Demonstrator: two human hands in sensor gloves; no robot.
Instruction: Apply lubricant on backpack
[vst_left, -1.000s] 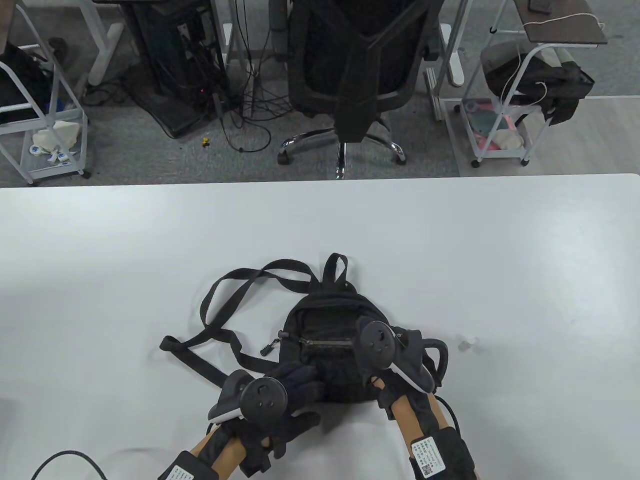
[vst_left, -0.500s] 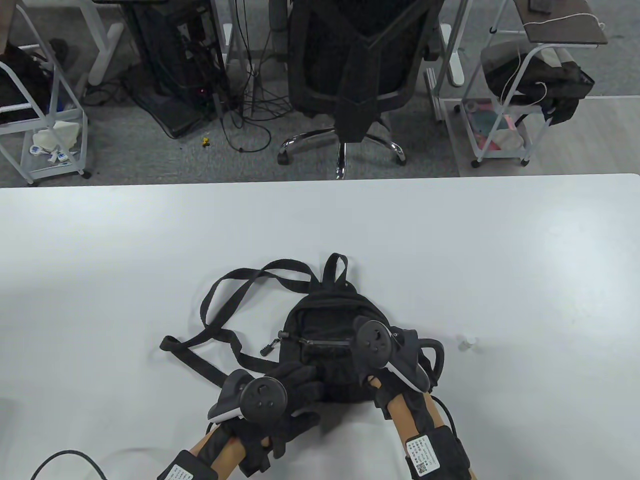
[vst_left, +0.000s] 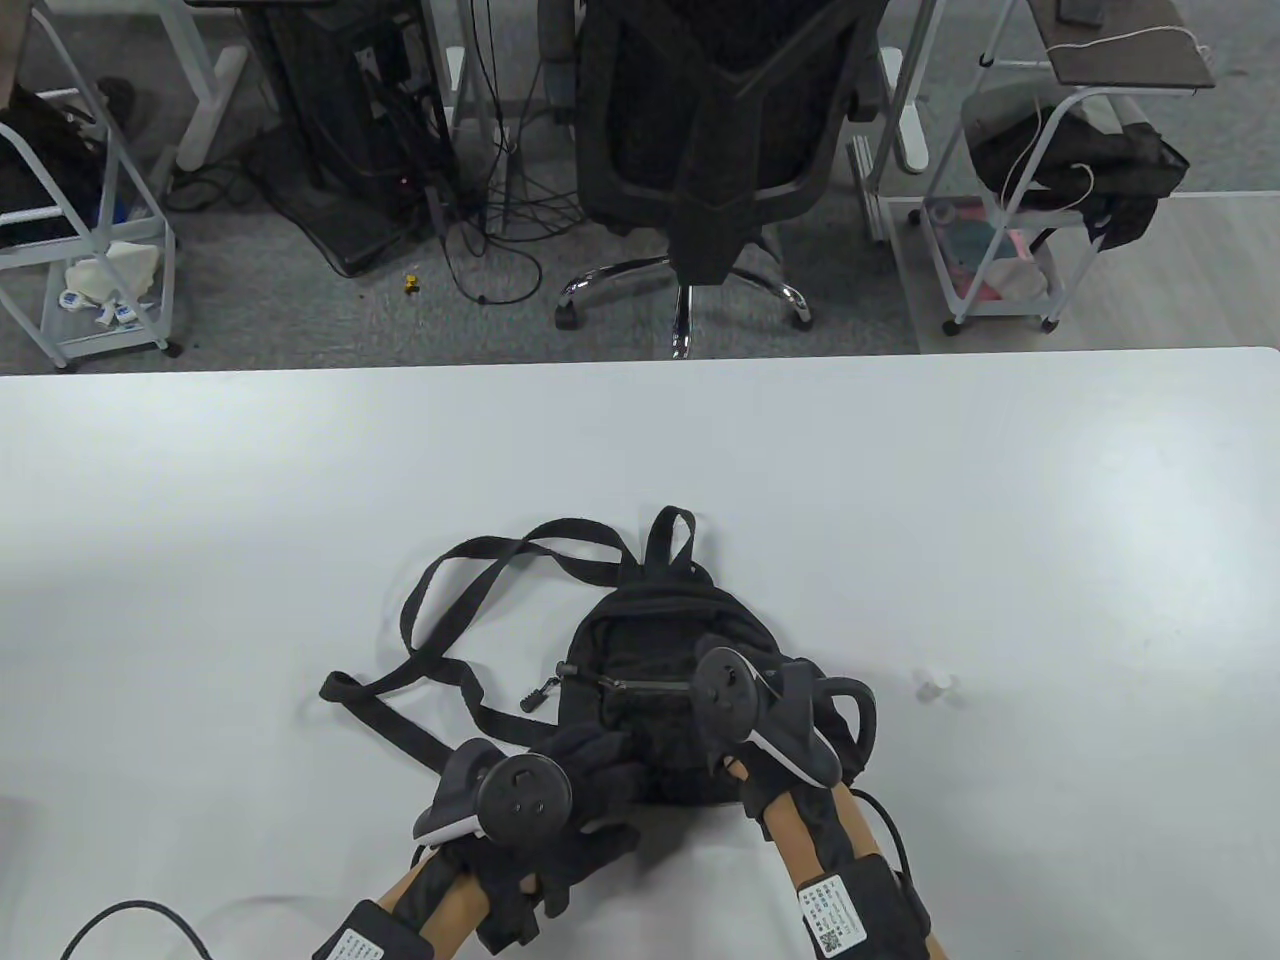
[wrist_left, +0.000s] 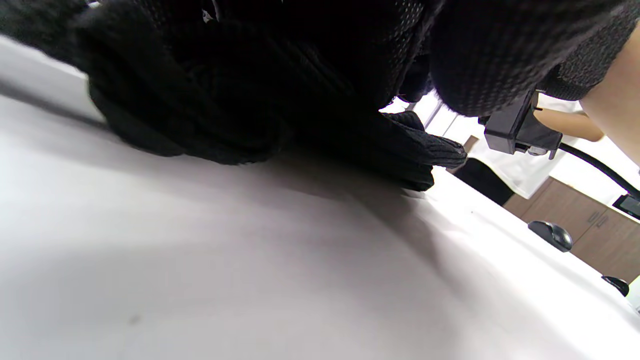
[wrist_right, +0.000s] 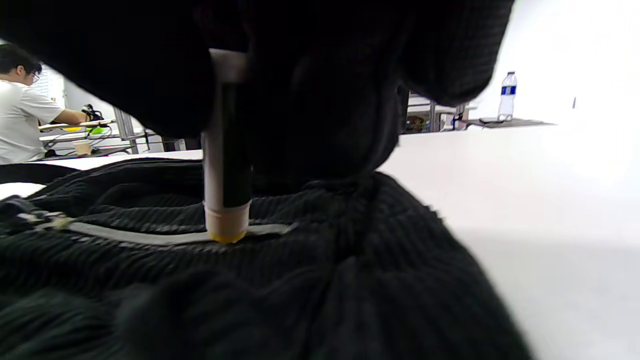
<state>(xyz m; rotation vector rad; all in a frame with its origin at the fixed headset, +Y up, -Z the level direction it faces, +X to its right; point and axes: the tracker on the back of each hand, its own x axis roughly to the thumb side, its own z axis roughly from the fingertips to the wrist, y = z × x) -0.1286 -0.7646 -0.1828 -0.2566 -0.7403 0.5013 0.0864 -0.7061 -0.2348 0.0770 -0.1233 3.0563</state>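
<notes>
A small black backpack lies flat on the white table, straps spread to the left. A silver zipper runs across its front pocket. My right hand holds a lubricant stick upright, its yellowish tip pressed on the zipper near its right end. My left hand rests on the backpack's lower left edge, pressing it down; its fingers lie on the fabric at the table surface.
A small clear cap lies on the table right of the backpack. A black office chair and white carts stand beyond the far table edge. A cable trails at the bottom left.
My right hand has slid a little to the left along the zipper with the stick. The left hand and the backpack have stayed in place.
</notes>
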